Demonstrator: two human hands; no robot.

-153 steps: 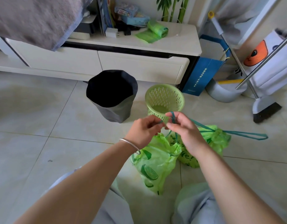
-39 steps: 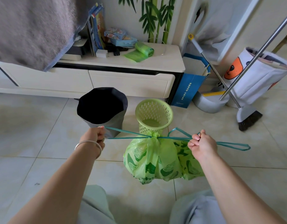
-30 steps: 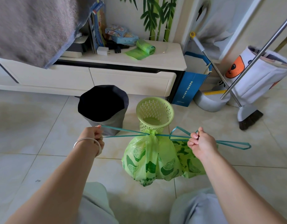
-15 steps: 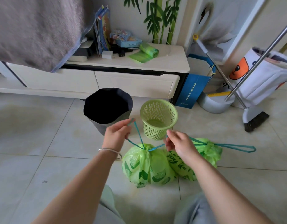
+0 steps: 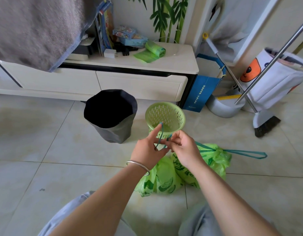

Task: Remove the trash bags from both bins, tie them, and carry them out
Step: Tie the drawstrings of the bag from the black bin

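Below both hands: green bag; left hand, right hand pinch teal drawstring.

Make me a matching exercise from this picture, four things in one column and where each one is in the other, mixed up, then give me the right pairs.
Things:
1. roll of bags
2. green basket
3. broom
4. drawstring

Places:
A. between the fingers of both hands
B. on the floor, right of the black bin
C. on top of the cabinet
D. at the far right, head on the floor

Pairs: 1-C, 2-B, 3-D, 4-A
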